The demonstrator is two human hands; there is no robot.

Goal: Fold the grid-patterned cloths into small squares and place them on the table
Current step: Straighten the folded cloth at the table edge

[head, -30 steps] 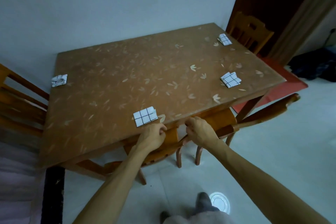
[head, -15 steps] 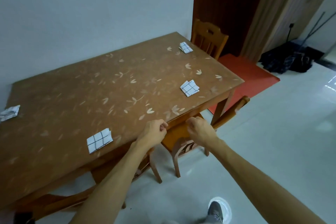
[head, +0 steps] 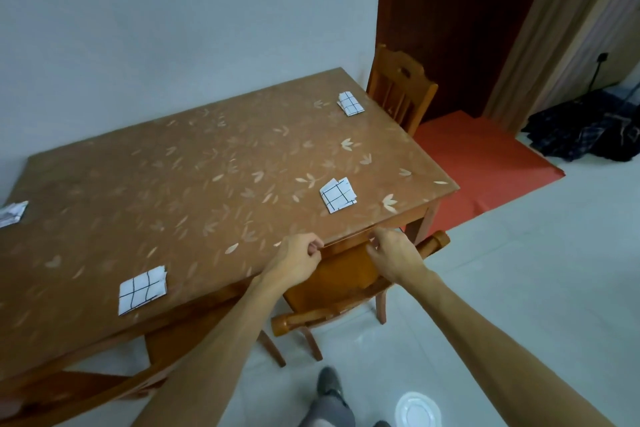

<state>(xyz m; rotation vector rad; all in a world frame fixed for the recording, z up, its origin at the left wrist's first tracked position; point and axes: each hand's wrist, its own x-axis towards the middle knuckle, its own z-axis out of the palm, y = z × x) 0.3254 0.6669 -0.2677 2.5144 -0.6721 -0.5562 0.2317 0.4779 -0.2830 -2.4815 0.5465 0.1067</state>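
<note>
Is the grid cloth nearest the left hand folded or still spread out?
Folded. The grid cloth lies on the table as a small square, layered edges showing at its right side, apart from the left hand.

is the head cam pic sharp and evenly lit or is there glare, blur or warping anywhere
Head view: dim, flat indoor light with soft shadows; mild sheen on the table top; a bright reflection on the floor tiles. Wide-angle warping bends the door frame and stretches both forearms. The folded cloths read fairly sharp; the left hand and right hand are slightly soft.

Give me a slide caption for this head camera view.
Four folded grid cloths lie on the table; both hands hover at its near edge.
</note>
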